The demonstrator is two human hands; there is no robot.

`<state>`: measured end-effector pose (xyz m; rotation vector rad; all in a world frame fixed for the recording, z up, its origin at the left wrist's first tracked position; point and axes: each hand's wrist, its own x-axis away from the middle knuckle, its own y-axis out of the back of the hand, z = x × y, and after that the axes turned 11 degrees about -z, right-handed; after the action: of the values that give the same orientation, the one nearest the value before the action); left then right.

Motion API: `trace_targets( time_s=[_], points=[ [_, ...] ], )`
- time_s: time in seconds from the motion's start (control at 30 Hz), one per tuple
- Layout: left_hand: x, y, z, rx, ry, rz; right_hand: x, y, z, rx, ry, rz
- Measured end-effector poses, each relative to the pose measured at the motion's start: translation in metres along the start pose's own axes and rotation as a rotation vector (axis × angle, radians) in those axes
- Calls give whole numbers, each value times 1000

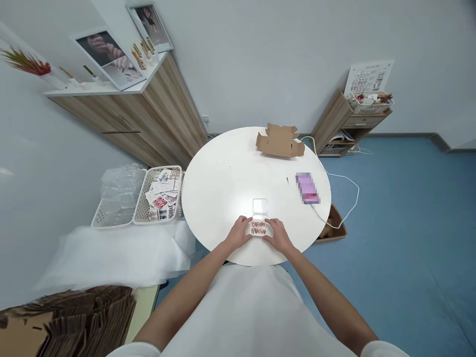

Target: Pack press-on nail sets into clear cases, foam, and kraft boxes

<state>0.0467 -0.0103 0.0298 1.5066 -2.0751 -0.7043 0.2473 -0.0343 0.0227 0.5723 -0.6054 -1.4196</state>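
A small clear plastic case (260, 206) lies near the front edge of the round white table, its lid tipped back away from me. Two rows of reddish press-on nails (259, 227) fill its lower half. My left hand (238, 233) grips the left side of the case between thumb and fingers. On the opposite side, my right hand (278, 235) holds it in the same way. The fingertips rest at the upper and lower corners, leaving the nails visible between the hands.
On the white table (211, 183) stand an unfolded cardboard box (280, 141) and a phone with a blurred screen (308, 188), joined to a white cable (349, 178). Left of it is a basket of nail cards (139, 213). A cardboard box (336, 228) sits on the floor at right.
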Motion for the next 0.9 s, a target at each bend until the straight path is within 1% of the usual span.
trace_targets(
  time_s=[0.07, 0.13, 0.23, 0.37, 0.6, 0.9],
  points=[
    [-5, -5, -4, -54, 15, -6, -4, 3, -7, 26, -2, 6],
    [-10, -10, -5, -99, 39, -1, -10, 3, -13, 41, -15, 40],
    [-16, -16, -3, -147, 77, 11, -19, 2, -19, 58, -23, 97],
    [-23, -20, 2, -151, 103, 23, -29, -2, -23, 104, -27, 147],
    [-32, -23, 7, -99, 130, 96, -36, -6, -24, 135, -51, 138],
    [-28, -25, 10, -108, 65, 125, -32, -10, -29, 115, -52, 131]
  ],
)
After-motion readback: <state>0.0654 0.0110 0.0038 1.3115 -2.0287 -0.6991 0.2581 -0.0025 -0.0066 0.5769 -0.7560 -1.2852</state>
